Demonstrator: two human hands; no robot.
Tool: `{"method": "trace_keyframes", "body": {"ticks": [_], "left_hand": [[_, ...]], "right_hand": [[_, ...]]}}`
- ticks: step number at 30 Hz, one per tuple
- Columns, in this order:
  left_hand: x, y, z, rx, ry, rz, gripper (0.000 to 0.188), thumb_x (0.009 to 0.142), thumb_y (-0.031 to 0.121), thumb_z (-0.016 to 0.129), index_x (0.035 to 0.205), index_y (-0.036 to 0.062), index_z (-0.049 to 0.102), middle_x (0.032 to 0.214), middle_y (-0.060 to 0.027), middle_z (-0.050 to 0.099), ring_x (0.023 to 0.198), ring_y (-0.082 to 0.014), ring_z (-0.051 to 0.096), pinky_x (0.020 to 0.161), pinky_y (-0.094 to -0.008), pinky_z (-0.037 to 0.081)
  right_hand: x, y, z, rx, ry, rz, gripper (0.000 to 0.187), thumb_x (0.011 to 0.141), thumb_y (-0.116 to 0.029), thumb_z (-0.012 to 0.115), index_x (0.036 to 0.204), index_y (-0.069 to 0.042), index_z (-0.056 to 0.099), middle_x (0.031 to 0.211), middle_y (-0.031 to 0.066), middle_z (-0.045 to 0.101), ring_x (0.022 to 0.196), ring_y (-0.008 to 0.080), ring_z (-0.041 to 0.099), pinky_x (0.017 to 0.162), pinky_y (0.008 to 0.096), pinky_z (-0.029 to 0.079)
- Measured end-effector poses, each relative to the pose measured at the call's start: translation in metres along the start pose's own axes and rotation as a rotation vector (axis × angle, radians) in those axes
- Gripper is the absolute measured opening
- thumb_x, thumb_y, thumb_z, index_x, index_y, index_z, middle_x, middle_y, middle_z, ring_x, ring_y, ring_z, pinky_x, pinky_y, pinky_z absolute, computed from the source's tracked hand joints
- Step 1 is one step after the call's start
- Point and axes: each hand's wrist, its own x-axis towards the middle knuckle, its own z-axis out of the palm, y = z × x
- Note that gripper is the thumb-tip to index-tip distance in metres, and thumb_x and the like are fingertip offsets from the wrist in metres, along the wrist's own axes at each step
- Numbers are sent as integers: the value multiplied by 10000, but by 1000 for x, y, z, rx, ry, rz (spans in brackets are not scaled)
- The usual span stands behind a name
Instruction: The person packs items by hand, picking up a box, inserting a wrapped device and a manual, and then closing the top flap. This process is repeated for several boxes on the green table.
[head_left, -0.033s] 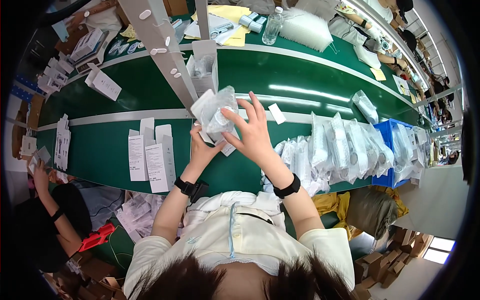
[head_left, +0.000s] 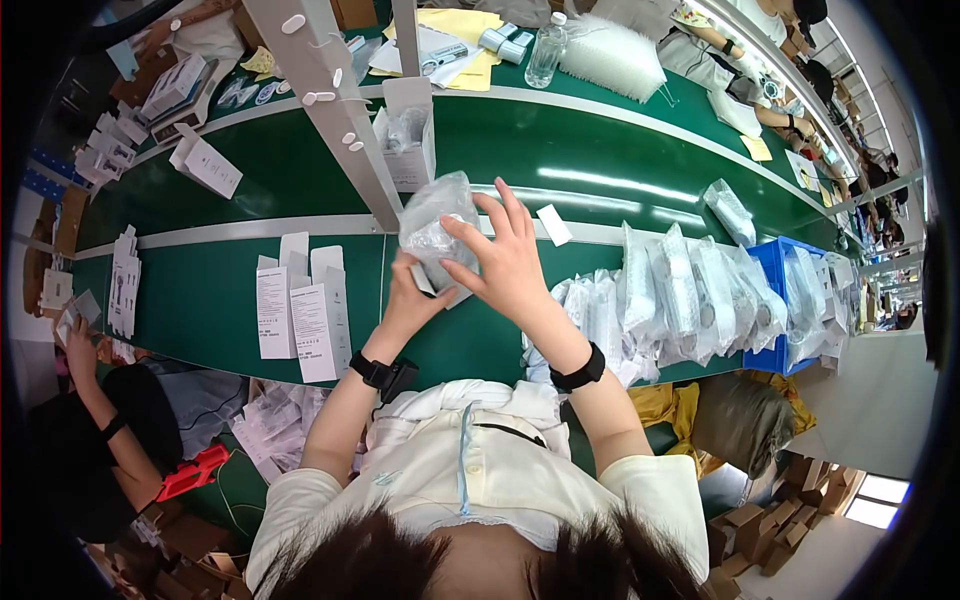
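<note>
My left hand [head_left: 408,302] is closed round a small white carton [head_left: 452,294], held above the green bench just in front of the grey post. At the carton's upper end sits a clear bubble-wrap packet [head_left: 432,212]; what it contains cannot be made out. My right hand [head_left: 512,262] pinches the packet from the right with thumb and forefinger, its other fingers raised. Most of the carton is hidden by the packet and my hands, so how deep the packet lies in it does not show.
Open white cartons [head_left: 312,330] stand to the left. On the right are several bubble-wrapped packets [head_left: 672,295] and a blue bin [head_left: 768,265]. Beyond the grey post [head_left: 335,110], another open carton [head_left: 410,165] holds a wrapped item. A co-worker's hand [head_left: 80,345] shows at far left.
The white carton flap seen left of the packet earlier no longer shows. The packet and carton have tilted slightly, and my left hand has shifted a little to the right.
</note>
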Motion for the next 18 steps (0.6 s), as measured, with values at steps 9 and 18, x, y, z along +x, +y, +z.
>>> {"method": "trace_keyframes", "body": {"ticks": [9, 18], "left_hand": [[-27, -11, -7, -198, 139, 131, 676, 600, 101, 765, 1075, 67, 285, 1276, -222, 326, 1144, -367, 404, 934, -400, 350], [-7, 51, -40, 94, 149, 134, 378, 655, 58, 707, 966, 39, 492, 1182, -146, 448, 959, -266, 526, 772, -303, 433]], "right_hand": [[-87, 80, 23, 32, -198, 380, 316, 689, -175, 657, 987, -96, 589, 1026, 86, 536, 1012, 303, 470, 854, 459, 376], [-148, 124, 44, -200, -575, 281, 214, 655, -66, 655, 844, -57, 555, 833, 80, 576, 791, 243, 544, 671, 375, 431]]}}
